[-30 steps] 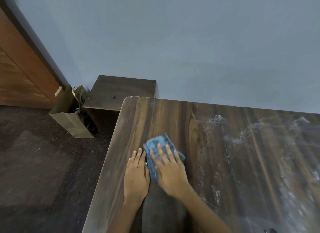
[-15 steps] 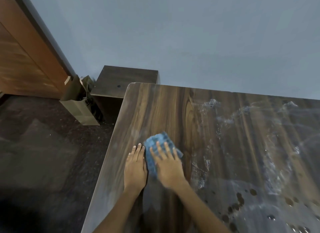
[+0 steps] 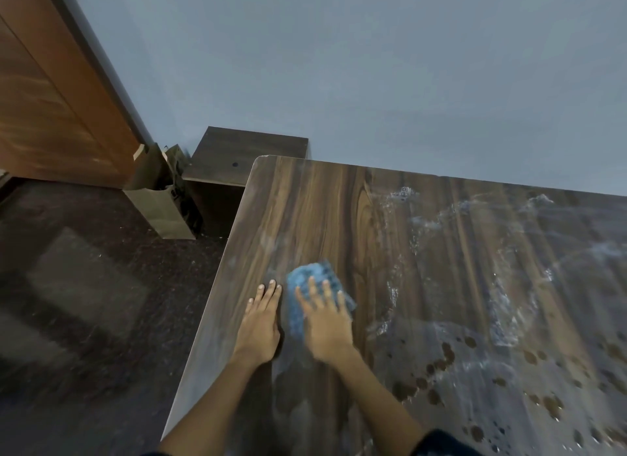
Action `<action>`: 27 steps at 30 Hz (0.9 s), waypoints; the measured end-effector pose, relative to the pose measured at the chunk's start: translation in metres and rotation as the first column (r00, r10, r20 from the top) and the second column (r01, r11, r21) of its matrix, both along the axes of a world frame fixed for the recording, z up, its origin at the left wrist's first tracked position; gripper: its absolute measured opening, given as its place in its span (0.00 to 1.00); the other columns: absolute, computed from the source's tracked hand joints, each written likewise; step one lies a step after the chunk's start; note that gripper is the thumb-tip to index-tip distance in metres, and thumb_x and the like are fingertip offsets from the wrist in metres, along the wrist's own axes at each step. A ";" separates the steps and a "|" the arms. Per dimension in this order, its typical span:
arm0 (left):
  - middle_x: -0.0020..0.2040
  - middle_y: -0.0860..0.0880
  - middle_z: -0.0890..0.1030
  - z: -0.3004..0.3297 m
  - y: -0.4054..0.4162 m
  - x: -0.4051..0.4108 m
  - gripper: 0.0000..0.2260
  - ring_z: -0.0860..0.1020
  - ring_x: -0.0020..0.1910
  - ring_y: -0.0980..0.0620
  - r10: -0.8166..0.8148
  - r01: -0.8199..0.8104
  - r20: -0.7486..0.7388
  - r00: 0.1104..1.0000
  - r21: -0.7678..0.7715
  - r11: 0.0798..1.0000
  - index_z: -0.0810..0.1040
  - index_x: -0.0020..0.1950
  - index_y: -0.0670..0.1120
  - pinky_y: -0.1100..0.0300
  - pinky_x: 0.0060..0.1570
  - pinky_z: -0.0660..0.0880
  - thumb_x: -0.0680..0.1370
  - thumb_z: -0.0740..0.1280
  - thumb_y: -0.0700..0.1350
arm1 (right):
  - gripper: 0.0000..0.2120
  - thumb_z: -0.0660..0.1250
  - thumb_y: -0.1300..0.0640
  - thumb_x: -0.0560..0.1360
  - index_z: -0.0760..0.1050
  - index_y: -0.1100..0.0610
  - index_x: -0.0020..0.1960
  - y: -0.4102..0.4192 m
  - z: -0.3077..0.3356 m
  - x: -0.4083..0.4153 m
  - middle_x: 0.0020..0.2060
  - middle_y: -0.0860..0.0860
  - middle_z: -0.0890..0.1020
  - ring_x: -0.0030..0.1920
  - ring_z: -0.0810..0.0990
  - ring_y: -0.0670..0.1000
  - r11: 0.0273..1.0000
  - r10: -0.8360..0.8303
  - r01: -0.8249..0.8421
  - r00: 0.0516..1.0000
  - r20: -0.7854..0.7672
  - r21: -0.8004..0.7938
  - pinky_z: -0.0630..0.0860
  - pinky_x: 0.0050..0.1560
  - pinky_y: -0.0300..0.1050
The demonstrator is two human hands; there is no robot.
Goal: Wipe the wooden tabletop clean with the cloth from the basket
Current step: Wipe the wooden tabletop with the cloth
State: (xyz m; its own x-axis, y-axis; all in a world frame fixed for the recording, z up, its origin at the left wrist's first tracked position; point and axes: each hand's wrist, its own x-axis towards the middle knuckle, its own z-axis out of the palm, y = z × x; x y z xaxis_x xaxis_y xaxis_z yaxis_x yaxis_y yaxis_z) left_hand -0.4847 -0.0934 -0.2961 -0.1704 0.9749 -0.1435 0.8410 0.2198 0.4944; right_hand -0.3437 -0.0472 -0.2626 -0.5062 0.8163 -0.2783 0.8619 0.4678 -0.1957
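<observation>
Two bare hands flat on a wooden tabletop (image 3: 424, 252), seen from above and behind. Beyond the tabletop, a plain blue-grey wall (image 3: 373, 65). To the left, a dark speckled floor (image 3: 84, 303) and a reddish-brown wooden door (image 3: 51, 109). Against the wall past the tabletop's far left corner, a low dark cabinet (image 3: 244, 153), with a brown paper bag (image 3: 159, 204) standing just beside it on the floor. Across the right half of the tabletop, pale smeared streaks and wet foam (image 3: 509, 269); nearer the front right, a scatter of round brown drops (image 3: 437, 364). Left part of the tabletop dry-looking, grain clearly visible. Near the tabletop's left edge, a crumpled blue cloth (image 3: 314, 281), lying on the wood. Right hand (image 3: 327, 326) pressed palm-down on the cloth, fingers spread and straight, not curled around it, fingertips reaching about halfway across the fabric; slightly blurred. Left hand (image 3: 259, 323) just beside it, palm-down on bare wood, fingers straight and close together, holding nothing, its inner edge touching or almost touching the cloth. At the bottom right, a strip of dark sleeve (image 3: 444, 443).
</observation>
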 end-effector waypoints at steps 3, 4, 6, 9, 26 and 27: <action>0.76 0.51 0.48 0.003 -0.003 -0.007 0.30 0.42 0.73 0.56 -0.020 0.020 0.027 0.999 -0.006 1.000 0.48 0.75 0.44 0.60 0.71 0.41 0.76 0.56 0.34 | 0.30 0.58 0.45 0.67 0.65 0.47 0.70 -0.063 -0.005 0.019 0.68 0.48 0.71 0.67 0.72 0.54 0.988 0.140 -0.138 0.990 0.018 -0.070 0.67 0.66 0.55; 0.77 0.51 0.48 0.003 -0.005 -0.008 0.31 0.41 0.73 0.56 -0.034 0.034 0.021 0.999 -0.007 0.999 0.48 0.75 0.44 0.60 0.71 0.41 0.75 0.56 0.33 | 0.32 0.59 0.44 0.66 0.65 0.46 0.70 -0.074 -0.008 0.031 0.68 0.47 0.72 0.67 0.72 0.53 0.981 0.163 -0.160 0.986 0.021 -0.109 0.65 0.68 0.54; 0.77 0.50 0.47 0.004 -0.009 -0.008 0.33 0.44 0.75 0.52 -0.047 0.047 0.013 0.999 -0.011 0.999 0.48 0.75 0.44 0.59 0.71 0.42 0.73 0.56 0.32 | 0.31 0.56 0.47 0.70 0.59 0.45 0.73 -0.074 -0.001 0.053 0.72 0.47 0.64 0.72 0.64 0.53 0.990 0.105 -0.103 0.994 0.016 -0.100 0.53 0.72 0.53; 0.77 0.49 0.46 0.007 -0.018 -0.005 0.33 0.44 0.75 0.50 -0.048 0.048 -0.003 0.999 -0.021 0.999 0.47 0.75 0.43 0.58 0.72 0.43 0.73 0.56 0.32 | 0.31 0.53 0.54 0.80 0.38 0.46 0.76 -0.033 0.002 0.060 0.74 0.46 0.38 0.76 0.39 0.54 0.999 -0.029 0.030 0.999 0.044 -0.037 0.36 0.73 0.53; 0.76 0.52 0.50 -0.004 -0.051 0.000 0.34 0.47 0.75 0.52 -0.049 0.049 -0.039 0.998 0.001 0.999 0.51 0.75 0.45 0.61 0.69 0.43 0.72 0.34 0.55 | 0.25 0.42 0.51 0.81 0.39 0.46 0.76 -0.031 -0.007 0.054 0.74 0.45 0.39 0.75 0.38 0.52 0.997 -0.068 0.068 0.998 0.016 -0.030 0.39 0.73 0.51; 0.76 0.53 0.49 -0.002 -0.050 -0.001 0.33 0.46 0.74 0.54 -0.049 0.049 -0.042 0.998 -0.002 0.999 0.50 0.75 0.45 0.61 0.69 0.42 0.72 0.34 0.55 | 0.25 0.45 0.53 0.82 0.40 0.46 0.76 -0.017 -0.004 0.046 0.75 0.46 0.39 0.75 0.38 0.52 0.989 -0.142 0.142 0.990 0.017 -0.032 0.39 0.74 0.52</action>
State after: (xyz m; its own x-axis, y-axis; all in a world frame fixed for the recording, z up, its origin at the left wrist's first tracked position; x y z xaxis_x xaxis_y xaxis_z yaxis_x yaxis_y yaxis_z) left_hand -0.4857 -0.1434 -0.2986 -0.1282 0.9821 -0.1383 0.8707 0.1782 0.4585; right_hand -0.2974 -0.0639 -0.2667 -0.3816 0.8700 -0.3124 0.9220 0.3341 -0.1958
